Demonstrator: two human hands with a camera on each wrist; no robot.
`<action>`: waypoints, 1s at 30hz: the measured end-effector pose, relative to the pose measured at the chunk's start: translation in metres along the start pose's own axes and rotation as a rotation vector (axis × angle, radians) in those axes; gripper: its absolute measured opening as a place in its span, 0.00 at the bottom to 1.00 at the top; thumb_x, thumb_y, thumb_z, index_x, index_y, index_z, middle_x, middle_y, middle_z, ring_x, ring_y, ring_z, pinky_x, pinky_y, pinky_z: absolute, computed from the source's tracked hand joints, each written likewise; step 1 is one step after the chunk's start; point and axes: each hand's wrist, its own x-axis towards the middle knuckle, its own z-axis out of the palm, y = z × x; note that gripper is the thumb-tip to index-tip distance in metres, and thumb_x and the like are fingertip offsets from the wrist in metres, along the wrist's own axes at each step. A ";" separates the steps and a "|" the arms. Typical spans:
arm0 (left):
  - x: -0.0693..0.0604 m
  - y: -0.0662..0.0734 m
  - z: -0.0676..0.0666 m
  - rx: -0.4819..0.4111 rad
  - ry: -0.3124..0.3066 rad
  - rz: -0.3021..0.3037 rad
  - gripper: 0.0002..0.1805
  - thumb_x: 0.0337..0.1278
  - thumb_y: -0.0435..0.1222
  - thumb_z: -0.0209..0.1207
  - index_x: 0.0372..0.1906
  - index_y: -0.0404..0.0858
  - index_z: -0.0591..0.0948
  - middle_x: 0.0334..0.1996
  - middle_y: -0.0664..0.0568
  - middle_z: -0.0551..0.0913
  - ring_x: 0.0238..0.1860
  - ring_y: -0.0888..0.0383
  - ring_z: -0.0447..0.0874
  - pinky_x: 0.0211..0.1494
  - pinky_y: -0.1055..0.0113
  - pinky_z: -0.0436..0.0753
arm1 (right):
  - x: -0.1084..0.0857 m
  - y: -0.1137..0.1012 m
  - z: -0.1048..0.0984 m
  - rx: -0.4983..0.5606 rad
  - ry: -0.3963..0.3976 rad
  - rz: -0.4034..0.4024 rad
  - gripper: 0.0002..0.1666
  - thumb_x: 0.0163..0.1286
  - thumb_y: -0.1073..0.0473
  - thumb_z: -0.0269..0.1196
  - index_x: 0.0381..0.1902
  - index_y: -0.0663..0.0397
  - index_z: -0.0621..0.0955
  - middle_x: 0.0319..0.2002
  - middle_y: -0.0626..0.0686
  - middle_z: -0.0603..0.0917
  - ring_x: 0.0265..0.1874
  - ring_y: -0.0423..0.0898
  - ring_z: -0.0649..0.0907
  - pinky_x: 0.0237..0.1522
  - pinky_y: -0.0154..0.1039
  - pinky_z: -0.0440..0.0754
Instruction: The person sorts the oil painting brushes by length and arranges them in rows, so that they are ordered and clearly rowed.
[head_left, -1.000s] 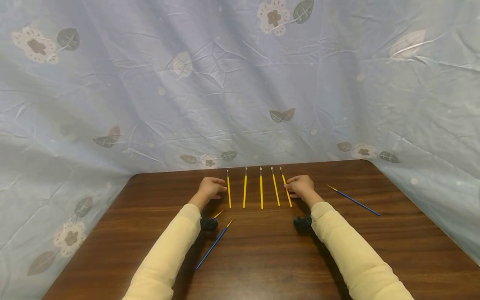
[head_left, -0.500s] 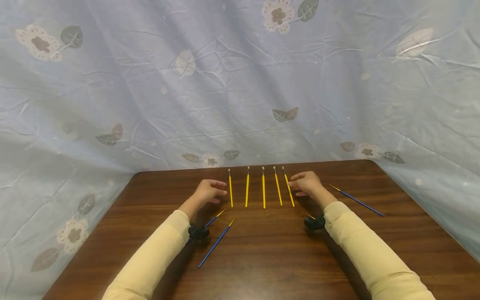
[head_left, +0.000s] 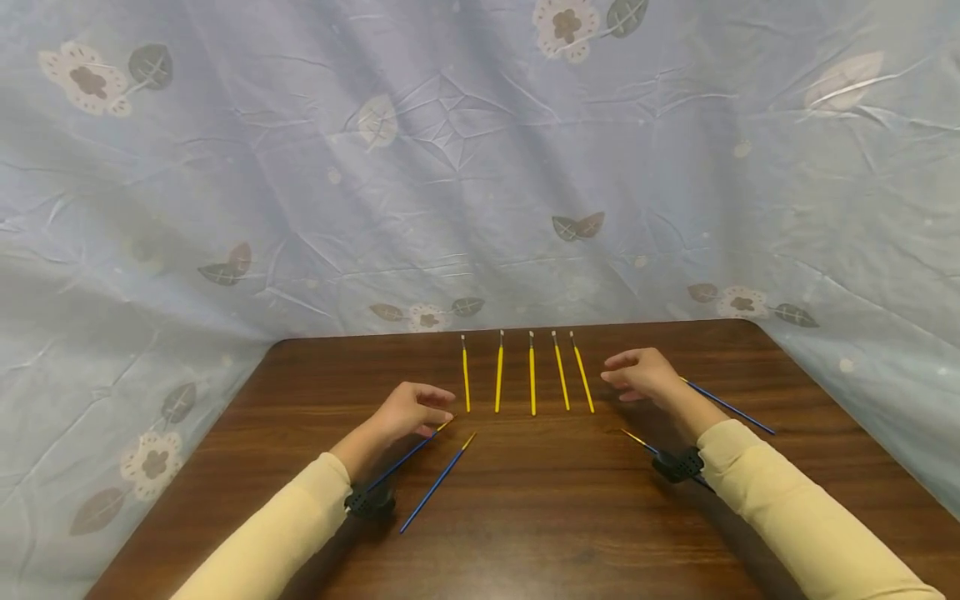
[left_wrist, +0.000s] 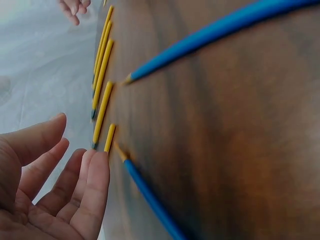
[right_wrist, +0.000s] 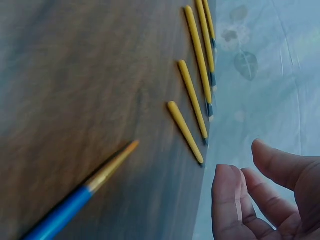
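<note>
Several yellow-handled paintbrushes stand in a row near the far table edge, bristles away from me, from the leftmost yellow paintbrush (head_left: 467, 381) to the rightmost yellow paintbrush (head_left: 584, 381). My left hand (head_left: 411, 410), fingers relaxed and holding nothing, is just left of the row. Under it lies a blue paintbrush (head_left: 405, 457), partly covered by the wrist. My right hand (head_left: 647, 375) hovers right of the row, fingers loosely bent, nothing between them. Below that wrist lies another blue paintbrush (head_left: 640, 441), partly hidden by the wrist camera; its golden ferrule shows in the right wrist view.
A second blue paintbrush (head_left: 437, 485) lies slanted on the left, nearer to me. Farther right, another blue paintbrush (head_left: 733, 407) is partly behind the right hand. The brown wooden table (head_left: 540, 508) ends at a floral curtain (head_left: 480, 208).
Both hands have drawn away from the yellow row, the left one toward me and leftward, the right one to the right. More of the blue paintbrushes beneath the wrists now shows.
</note>
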 end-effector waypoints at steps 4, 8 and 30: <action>-0.014 -0.002 0.005 -0.013 -0.045 0.020 0.21 0.55 0.28 0.66 0.55 0.27 0.79 0.55 0.37 0.79 0.45 0.49 0.84 0.41 0.55 0.86 | -0.015 0.005 -0.005 -0.011 -0.023 -0.014 0.28 0.68 0.60 0.65 0.61 0.71 0.73 0.54 0.67 0.78 0.51 0.62 0.80 0.41 0.46 0.86; -0.026 -0.004 0.009 -0.023 -0.062 0.028 0.22 0.54 0.29 0.67 0.55 0.26 0.79 0.54 0.36 0.79 0.45 0.49 0.84 0.40 0.56 0.86 | -0.031 0.009 -0.011 -0.027 -0.056 -0.043 0.28 0.68 0.59 0.65 0.61 0.71 0.73 0.56 0.69 0.75 0.51 0.62 0.79 0.42 0.47 0.85; -0.077 -0.016 0.025 -0.008 -0.015 0.094 0.22 0.47 0.25 0.70 0.51 0.26 0.80 0.48 0.38 0.82 0.38 0.54 0.80 0.34 0.65 0.85 | -0.093 0.068 -0.051 -0.044 -0.169 -0.143 0.34 0.65 0.55 0.68 0.61 0.72 0.72 0.47 0.60 0.79 0.44 0.52 0.81 0.42 0.40 0.84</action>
